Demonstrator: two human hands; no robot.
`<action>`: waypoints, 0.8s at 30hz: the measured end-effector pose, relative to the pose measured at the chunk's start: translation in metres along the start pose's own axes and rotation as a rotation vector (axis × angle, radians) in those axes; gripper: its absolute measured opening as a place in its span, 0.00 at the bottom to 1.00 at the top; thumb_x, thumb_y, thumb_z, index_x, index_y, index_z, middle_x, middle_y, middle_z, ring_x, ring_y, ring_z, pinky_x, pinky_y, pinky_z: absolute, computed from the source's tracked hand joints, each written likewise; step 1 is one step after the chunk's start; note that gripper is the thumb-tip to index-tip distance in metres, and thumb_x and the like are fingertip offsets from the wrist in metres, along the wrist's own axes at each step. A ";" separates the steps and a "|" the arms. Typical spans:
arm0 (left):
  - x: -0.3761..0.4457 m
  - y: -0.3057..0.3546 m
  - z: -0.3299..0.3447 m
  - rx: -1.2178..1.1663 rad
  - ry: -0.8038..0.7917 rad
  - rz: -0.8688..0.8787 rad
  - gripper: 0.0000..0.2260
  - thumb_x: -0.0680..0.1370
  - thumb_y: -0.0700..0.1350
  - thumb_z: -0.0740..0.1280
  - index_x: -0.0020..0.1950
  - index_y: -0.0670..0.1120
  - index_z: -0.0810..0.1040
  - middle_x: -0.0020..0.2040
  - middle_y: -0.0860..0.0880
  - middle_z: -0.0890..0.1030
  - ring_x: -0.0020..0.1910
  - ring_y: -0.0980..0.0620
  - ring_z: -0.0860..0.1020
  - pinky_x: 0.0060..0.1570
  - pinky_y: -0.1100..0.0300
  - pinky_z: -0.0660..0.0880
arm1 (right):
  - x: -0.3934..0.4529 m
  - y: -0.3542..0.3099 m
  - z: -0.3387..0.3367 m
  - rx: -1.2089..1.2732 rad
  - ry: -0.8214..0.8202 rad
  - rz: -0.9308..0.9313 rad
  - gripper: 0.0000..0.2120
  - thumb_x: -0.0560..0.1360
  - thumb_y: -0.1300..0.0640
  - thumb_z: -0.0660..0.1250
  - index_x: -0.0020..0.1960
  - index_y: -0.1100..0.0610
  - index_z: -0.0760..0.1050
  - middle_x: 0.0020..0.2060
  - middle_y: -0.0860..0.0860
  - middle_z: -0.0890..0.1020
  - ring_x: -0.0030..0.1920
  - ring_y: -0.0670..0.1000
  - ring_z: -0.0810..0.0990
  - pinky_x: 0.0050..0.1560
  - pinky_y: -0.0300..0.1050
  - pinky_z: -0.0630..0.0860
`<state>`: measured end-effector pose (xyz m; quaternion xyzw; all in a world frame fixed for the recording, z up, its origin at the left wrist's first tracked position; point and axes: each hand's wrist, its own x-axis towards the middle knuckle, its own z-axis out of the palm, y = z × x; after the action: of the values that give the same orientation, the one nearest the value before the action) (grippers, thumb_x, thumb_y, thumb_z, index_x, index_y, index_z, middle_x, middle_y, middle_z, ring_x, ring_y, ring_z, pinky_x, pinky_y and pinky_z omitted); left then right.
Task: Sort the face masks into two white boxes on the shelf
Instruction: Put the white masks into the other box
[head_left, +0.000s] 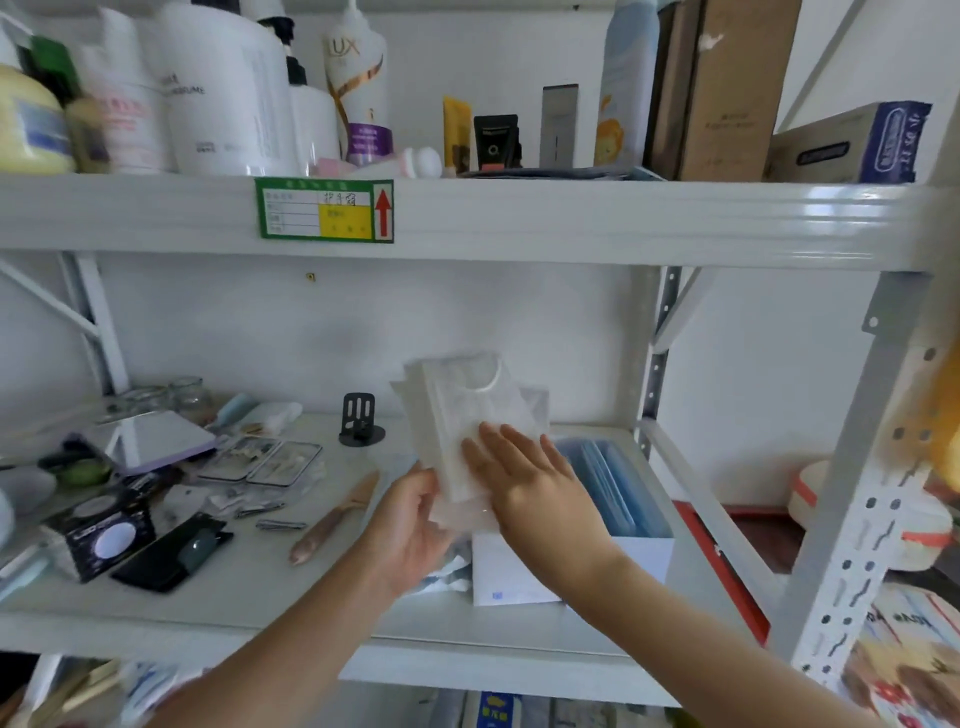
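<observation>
Here, a stack of white face masks (470, 410) is held upright above the middle shelf (270, 582), its long axis running roughly from 6 o'clock up to 12 o'clock and leaning slightly toward 11. A curved white ear loop shows at the stack's top edge. The left hand (410, 525) grips the stack's lower end from 7 o'clock, fingers curled behind it and thumb toward the front. The right hand (530, 483) lies flat against the front of the masks at about 5 o'clock, fingers spread and pointing up toward 11; it presses on the stack rather than closing around it.

Directly below and toward 4 o'clock of the hands stands a white box (561, 566) on the shelf, open at the top and filled with blue face masks (608, 483) standing on edge. A second white box cannot be made out; the arms hide whatever sits just left of the first.

The shelf is pale grey metal with perforated uprights, set against a white wall. At 9 o'clock of the masks lies clutter: a black phone stand (360, 421), a wooden-handled tool (332, 519), clear compartment cases (262, 460), a mirror (150, 439), glass jars and a dark boxed item. The upper shelf (571, 218) carries bottles, tubes and cardboard boxes, with a green-framed label (324, 210) bearing a red arrow on its front edge.
</observation>
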<state>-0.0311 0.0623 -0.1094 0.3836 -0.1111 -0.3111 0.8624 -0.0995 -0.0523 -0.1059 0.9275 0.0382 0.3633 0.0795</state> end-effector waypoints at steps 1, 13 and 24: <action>-0.001 0.002 -0.004 -0.057 0.002 0.005 0.14 0.79 0.36 0.53 0.56 0.39 0.77 0.40 0.44 0.86 0.36 0.51 0.86 0.34 0.61 0.82 | 0.001 -0.004 -0.001 0.016 0.028 -0.017 0.22 0.58 0.64 0.75 0.53 0.56 0.83 0.51 0.56 0.85 0.50 0.56 0.85 0.45 0.56 0.82; -0.015 0.013 -0.008 -0.081 -0.126 0.066 0.34 0.72 0.66 0.56 0.57 0.39 0.81 0.52 0.38 0.84 0.47 0.44 0.85 0.40 0.52 0.82 | 0.001 -0.034 -0.031 0.049 -0.112 0.001 0.25 0.63 0.44 0.65 0.59 0.49 0.79 0.57 0.50 0.81 0.52 0.52 0.72 0.50 0.54 0.78; -0.022 0.026 -0.003 0.211 -0.039 0.196 0.13 0.77 0.33 0.61 0.57 0.43 0.79 0.47 0.46 0.86 0.48 0.48 0.83 0.54 0.52 0.75 | 0.057 -0.007 -0.038 0.870 -0.266 0.657 0.34 0.74 0.43 0.64 0.72 0.61 0.59 0.67 0.56 0.68 0.66 0.55 0.71 0.61 0.47 0.70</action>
<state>-0.0355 0.0909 -0.0916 0.4533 -0.1970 -0.2193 0.8412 -0.0841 -0.0339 -0.0417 0.8759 -0.1168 0.1998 -0.4235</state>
